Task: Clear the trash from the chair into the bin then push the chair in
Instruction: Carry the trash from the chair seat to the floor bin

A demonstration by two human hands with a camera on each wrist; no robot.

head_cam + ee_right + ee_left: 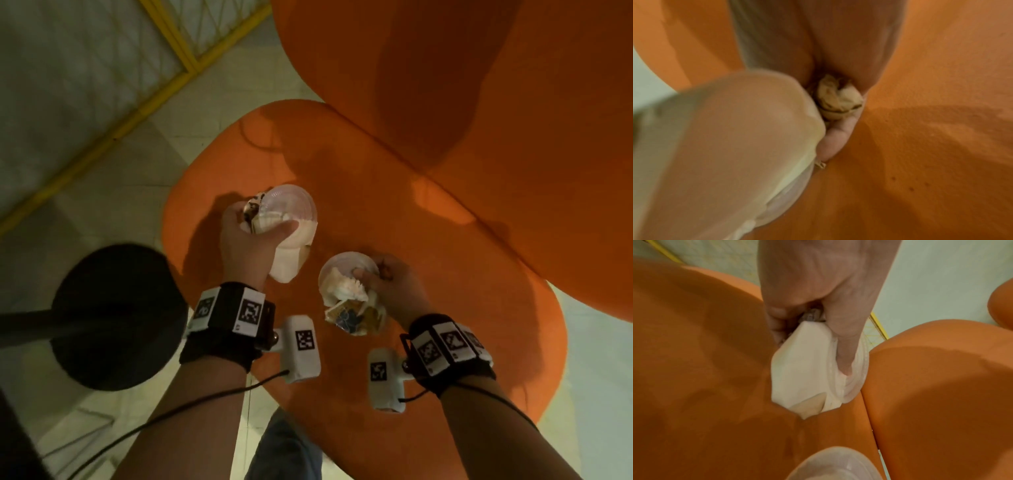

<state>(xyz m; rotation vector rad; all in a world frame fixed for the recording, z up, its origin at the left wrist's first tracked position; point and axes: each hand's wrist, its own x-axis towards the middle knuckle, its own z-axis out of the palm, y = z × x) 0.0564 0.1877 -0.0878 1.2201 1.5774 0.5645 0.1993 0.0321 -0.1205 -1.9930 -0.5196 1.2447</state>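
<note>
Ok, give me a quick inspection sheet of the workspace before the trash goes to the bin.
Surface: orange upholstered chair seat, no loose trash seen on its visible part.
Job's things: clear plastic cup with white napkin in the left hand; second clear plastic cup stuffed with crumpled wrappers in the right hand.
Clutter: nothing seen.
Grippers: both hands grip their cups above the seat.
Cables: black cable runs from the left wrist camera; a short one at the right.
Surroundings: round black stand base, yellow frame, pale tiled floor. Bin not in view.
</note>
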